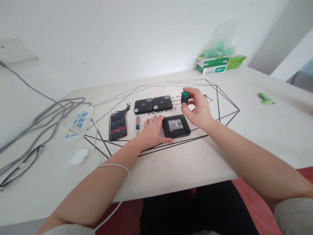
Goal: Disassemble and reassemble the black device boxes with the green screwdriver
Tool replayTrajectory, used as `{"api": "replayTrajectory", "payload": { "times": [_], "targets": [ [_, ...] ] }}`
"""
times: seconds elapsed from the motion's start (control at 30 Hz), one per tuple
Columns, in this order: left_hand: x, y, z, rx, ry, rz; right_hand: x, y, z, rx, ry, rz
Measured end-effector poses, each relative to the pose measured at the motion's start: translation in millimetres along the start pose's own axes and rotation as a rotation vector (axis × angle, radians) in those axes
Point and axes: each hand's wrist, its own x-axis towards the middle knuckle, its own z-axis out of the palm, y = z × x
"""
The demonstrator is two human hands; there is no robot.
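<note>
A black square device (175, 126) with a white label facing up lies on the printed mat area of the table. My left hand (154, 130) rests flat at its left side, fingers spread, the thumb along the near left corner. In my right hand (197, 109), closed round its handle, is a green and black screwdriver (185, 97), held upright with its tip at the device's far right corner. A second screwdriver (138, 123) with a pinkish and blue handle lies left of my left hand. Two black boxes (143, 106) (162, 103) lie side by side behind the hands.
A pixelated dark item (118, 125) lies at left, near a white power strip (79, 124), a white earphone case (80, 156), grey cables and glasses (23, 165). Green and white boxes (212, 61) stand at the back right; a green packet (266, 98) lies at right.
</note>
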Motion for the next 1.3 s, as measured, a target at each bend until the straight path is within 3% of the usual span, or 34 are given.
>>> {"api": "replayTrajectory", "payload": {
  "times": [1.3],
  "targets": [
    [0.7, -1.4, 2.1, 0.021, 0.003, 0.002, 0.6, 0.4, -0.5, -0.034, -0.008, -0.044]
  ]
}}
